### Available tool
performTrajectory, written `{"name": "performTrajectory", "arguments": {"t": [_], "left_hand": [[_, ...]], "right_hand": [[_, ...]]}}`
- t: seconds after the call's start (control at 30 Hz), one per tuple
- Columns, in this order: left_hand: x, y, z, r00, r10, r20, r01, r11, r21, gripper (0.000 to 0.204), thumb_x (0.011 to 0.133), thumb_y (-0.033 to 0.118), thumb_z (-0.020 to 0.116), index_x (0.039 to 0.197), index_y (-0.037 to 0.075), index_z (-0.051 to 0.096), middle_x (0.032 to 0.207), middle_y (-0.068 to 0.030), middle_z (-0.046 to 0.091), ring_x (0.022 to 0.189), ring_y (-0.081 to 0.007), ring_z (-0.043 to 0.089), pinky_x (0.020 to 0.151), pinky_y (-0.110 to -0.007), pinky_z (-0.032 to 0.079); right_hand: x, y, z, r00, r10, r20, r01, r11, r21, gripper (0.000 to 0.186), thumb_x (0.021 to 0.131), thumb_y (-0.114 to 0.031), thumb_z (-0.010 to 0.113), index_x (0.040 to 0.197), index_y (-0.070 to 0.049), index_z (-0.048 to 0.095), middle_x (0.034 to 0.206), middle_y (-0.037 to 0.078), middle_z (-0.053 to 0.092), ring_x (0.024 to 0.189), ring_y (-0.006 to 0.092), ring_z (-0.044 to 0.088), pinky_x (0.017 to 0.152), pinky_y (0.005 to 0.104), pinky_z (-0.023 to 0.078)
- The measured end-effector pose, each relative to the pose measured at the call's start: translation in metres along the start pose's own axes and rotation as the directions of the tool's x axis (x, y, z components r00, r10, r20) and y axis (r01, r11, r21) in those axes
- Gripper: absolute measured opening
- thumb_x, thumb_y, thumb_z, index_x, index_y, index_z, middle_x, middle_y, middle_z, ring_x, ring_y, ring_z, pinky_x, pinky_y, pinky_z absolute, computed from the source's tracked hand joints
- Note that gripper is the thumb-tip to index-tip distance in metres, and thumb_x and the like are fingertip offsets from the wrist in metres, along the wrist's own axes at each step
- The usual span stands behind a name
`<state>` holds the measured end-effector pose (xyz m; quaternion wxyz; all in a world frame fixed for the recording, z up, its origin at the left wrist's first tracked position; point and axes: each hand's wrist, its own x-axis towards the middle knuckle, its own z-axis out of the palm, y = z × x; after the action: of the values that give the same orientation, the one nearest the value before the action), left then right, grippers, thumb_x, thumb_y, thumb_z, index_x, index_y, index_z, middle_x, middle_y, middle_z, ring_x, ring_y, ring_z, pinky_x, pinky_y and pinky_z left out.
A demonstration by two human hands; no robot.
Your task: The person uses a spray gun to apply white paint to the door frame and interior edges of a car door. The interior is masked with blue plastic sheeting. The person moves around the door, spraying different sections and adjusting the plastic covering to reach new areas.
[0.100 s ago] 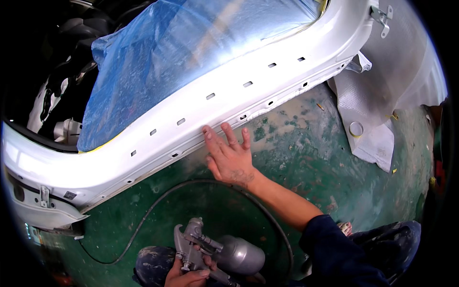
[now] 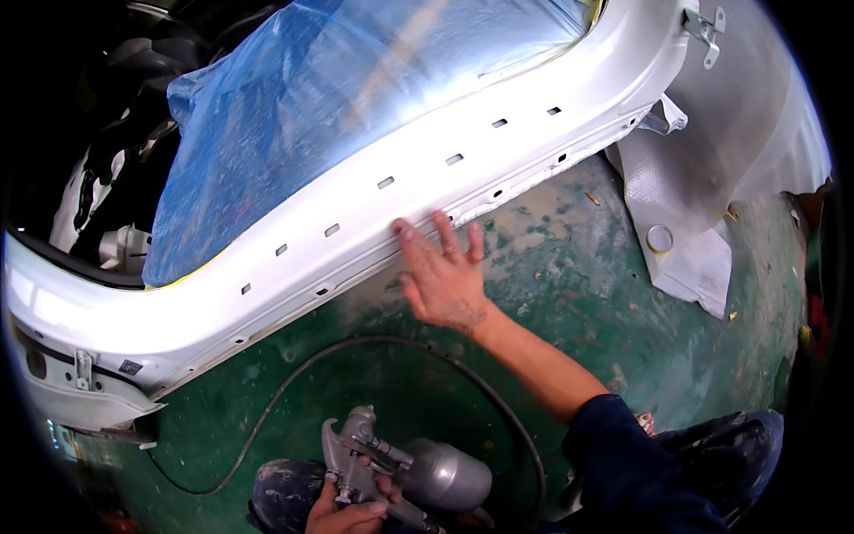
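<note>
A white car door sill (image 2: 356, 214) with a row of small rectangular slots runs slantwise across the view. At its lower edge, my right hand (image 2: 445, 276) is open with fingers spread, the tips at the painted surface and slightly blurred. In the lower middle, my left hand (image 2: 351, 514) is closed round a grey metal spray gun (image 2: 360, 454). The gun's silver paint cup (image 2: 449, 474) points to the right. Part of the left hand's grip is hidden by the gun body and the frame's lower edge.
Blue masking film (image 2: 276, 125) covers the door opening. A black hose (image 2: 307, 365) loops over the green, dusty floor (image 2: 551, 294). To the right lie a silvery padded sheet (image 2: 694, 267) and a roll of tape (image 2: 659, 238). A metal hinge (image 2: 707, 36) juts from the upper right.
My right hand has slid along the sill, to the right and slightly up. The left hand and spray gun have stayed in place.
</note>
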<state>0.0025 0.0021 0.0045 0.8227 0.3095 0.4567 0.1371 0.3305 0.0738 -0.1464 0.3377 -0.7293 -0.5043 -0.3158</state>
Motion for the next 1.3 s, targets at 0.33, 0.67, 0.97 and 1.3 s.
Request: {"name": "performTrajectory", "arguments": {"t": [0.33, 0.67, 0.97, 1.3], "left_hand": [[0.002, -0.005, 0.011, 0.998, -0.009, -0.055, 0.007, 0.999, -0.04, 0.062, 0.084, -0.012, 0.055, 0.142, 0.002, 0.036, 0.12, -0.0171, 0.054, 0.112, -0.0314, 0.056, 0.098, -0.046, 0.047], [0.01, -0.008, 0.005, 1.0, 0.001, -0.021, -0.001, 1.0, 0.006, 0.058, 0.083, -0.01, 0.054, 0.139, 0.002, 0.04, 0.117, -0.0154, 0.056, 0.108, -0.0303, 0.057, 0.093, -0.043, 0.048], [0.008, -0.007, 0.013, 0.999, 0.029, -0.034, -0.029, 1.0, 0.006, 0.06, 0.083, -0.008, 0.054, 0.14, 0.002, 0.039, 0.118, -0.0153, 0.057, 0.107, -0.0294, 0.057, 0.093, -0.042, 0.048], [0.009, -0.007, 0.006, 1.0, 0.03, -0.006, -0.03, 0.999, 0.02, 0.06, 0.082, -0.008, 0.055, 0.14, 0.001, 0.039, 0.118, -0.0155, 0.057, 0.107, -0.0299, 0.057, 0.092, -0.042, 0.048]], "right_hand": [[0.001, 0.102, -0.039, 0.934, 0.319, -0.159, -0.313, 0.948, 0.062, 0.073, 0.087, -0.026, 0.056, 0.154, -0.004, 0.034, 0.16, 0.008, 0.035, 0.151, 0.0395, 0.017, 0.119, 0.0553, -0.006], [-0.004, 0.06, -0.02, 0.999, -0.038, 0.015, 0.038, 0.999, -0.02, 0.071, 0.086, -0.031, 0.06, 0.153, -0.014, 0.039, 0.155, -0.001, 0.043, 0.152, 0.0288, 0.022, 0.12, 0.0565, -0.006], [0.006, 0.136, -0.052, 0.952, 0.255, -0.17, -0.267, 0.963, -0.048, 0.071, 0.092, -0.027, 0.05, 0.154, 0.0, 0.03, 0.16, 0.01, 0.034, 0.153, 0.0345, 0.014, 0.12, 0.0534, -0.006], [0.009, 0.109, -0.037, 0.957, 0.226, -0.183, -0.23, 0.973, -0.002, 0.071, 0.096, -0.028, 0.045, 0.154, 0.006, 0.023, 0.16, 0.017, 0.031, 0.152, 0.0368, 0.015, 0.12, 0.0516, -0.005]]}}
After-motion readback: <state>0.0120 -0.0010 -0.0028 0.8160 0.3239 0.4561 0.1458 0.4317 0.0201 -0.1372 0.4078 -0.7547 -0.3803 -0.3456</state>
